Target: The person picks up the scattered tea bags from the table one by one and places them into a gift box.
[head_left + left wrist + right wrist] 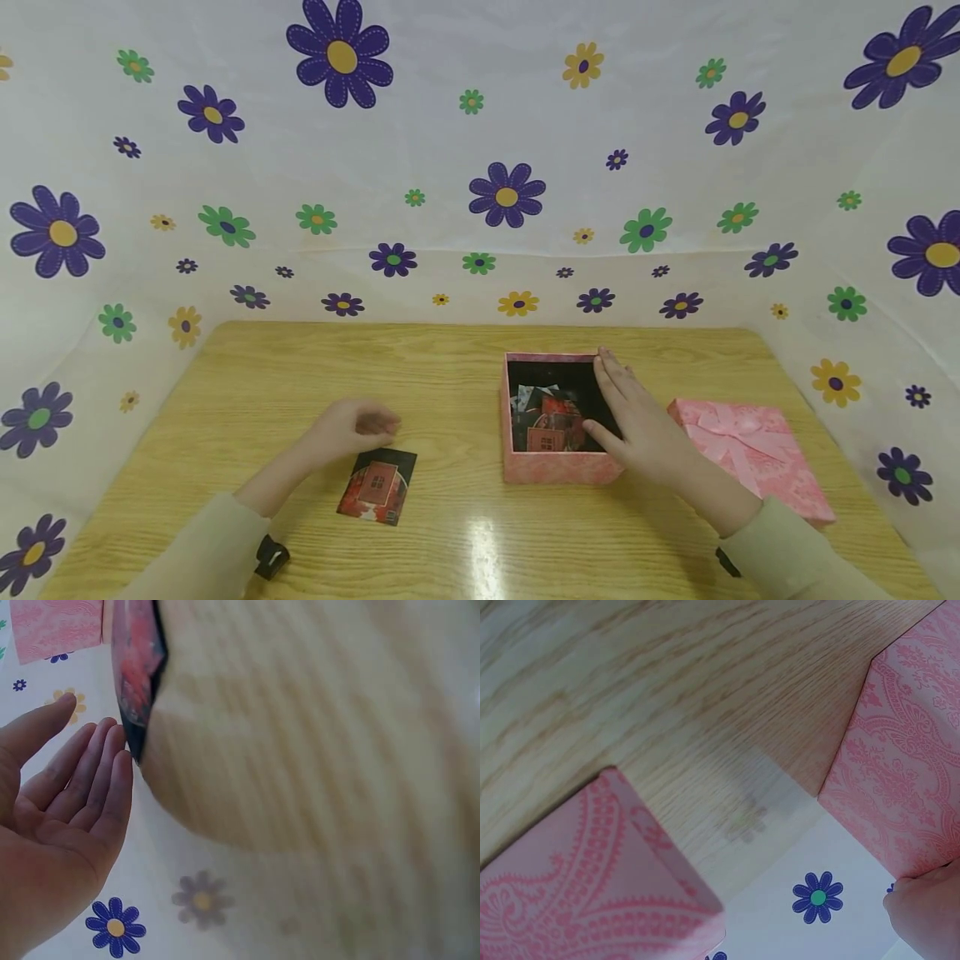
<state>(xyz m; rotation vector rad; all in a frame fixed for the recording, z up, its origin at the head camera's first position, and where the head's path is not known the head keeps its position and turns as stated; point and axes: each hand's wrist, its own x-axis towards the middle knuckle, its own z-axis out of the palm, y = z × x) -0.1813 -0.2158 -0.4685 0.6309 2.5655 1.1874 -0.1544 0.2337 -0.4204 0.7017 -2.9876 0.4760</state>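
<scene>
My left hand [352, 429] is just beyond a dark card with a red design [377, 487] that lies on the table. Its fingers are loosely bent, and the left wrist view shows the palm with nothing held. To the right stands a pink patterned box [562, 469] with a black inside. Several similar red and black cards [551, 421] lie jumbled in it. My right hand [641, 425] rests along the box's right side, fingers stretched toward the back corner and thumb over the opening. In the right wrist view only a bit of that hand [930, 915] shows against the box [907, 765].
A pink lid with a ribbon bow [757, 454] lies right of the box, close to my right forearm. The wood-grain table [450, 367] is enclosed by a white cloth with printed flowers [435, 150].
</scene>
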